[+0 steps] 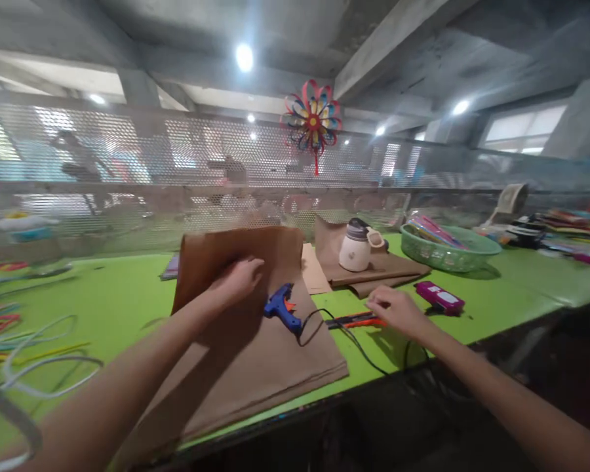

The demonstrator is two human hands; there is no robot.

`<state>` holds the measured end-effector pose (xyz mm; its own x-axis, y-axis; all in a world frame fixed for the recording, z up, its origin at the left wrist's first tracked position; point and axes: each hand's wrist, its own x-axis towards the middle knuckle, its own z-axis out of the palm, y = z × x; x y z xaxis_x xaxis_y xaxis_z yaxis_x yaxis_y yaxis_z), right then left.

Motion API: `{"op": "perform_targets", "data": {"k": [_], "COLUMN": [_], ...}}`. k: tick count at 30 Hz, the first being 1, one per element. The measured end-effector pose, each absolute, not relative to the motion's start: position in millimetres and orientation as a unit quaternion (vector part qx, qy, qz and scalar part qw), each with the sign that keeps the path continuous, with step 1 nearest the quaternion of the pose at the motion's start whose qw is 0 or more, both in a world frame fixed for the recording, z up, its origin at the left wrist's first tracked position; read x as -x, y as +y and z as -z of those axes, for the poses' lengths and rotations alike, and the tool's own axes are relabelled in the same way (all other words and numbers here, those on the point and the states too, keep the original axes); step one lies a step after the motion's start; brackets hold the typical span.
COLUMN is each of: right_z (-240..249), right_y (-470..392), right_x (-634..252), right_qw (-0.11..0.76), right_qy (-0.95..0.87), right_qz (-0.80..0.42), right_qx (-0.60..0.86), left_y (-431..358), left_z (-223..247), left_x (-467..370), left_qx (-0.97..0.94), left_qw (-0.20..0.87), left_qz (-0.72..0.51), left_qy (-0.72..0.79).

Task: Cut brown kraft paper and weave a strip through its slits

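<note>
My left hand [240, 278], slightly blurred, is over a stack of brown paper [255, 364] with its fingers curled. Behind it the paper's far part [275, 246] stands up in a curve. Whether the fingers grip anything is hidden. A blue glue gun [281, 309] with an orange trigger lies on the paper, right of that hand, its black cord running off to the right. My right hand [396, 309] is closed, thumb and fingertips together, just by the end of a long orange-and-black tool [356, 320]. What it pinches, if anything, is too small to make out.
On the green table [514, 288] stand a white bottle [354, 252], on more brown paper [388, 267], and a green basket [455, 259] holding wrapped strips. A purple box-like object [440, 297] lies right. Coloured cords [44, 367] spread left. A perforated screen [177, 154] rises behind.
</note>
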<state>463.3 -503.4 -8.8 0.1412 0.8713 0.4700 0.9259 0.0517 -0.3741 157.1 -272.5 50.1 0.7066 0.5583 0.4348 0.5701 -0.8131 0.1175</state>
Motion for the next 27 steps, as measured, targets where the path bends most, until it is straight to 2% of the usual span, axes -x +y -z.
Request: {"op": "perform_targets", "data": {"k": [3,6,11,16,23,27], "right_z": [0,-9,-18,-10,6,-14], "right_y": [-472,-443,-399,-376,-400,-405], "right_x": [-410,-368,-318,-298,-294,-321], "right_qw": [0.271,0.231,0.162,0.118,0.117,0.195], "right_qy": [-0.727,-0.754,-0.726,-0.722,-0.736,-0.718], "right_qz": [0.010,0.004,0.013,0.006,-0.039,-0.063], "right_qx": [0.630,0.614,0.669,0.682,0.666,0.665], "left_y": [-251,-241,-229,-224,-224,-221], "left_z": [-23,8,40,40,24,23], "left_x": [-95,-67,-63,-65,-56,-46], "left_qx": [0.919,0.920,0.929,0.929,0.889,0.872], "left_qw": [0.060,0.071,0.061,0.065,0.097,0.100], "left_qz": [0.203,0.169,0.141,0.153,0.213,0.175], "left_qy": [-0.334,-0.347,-0.336,-0.331,-0.393,-0.445]}}
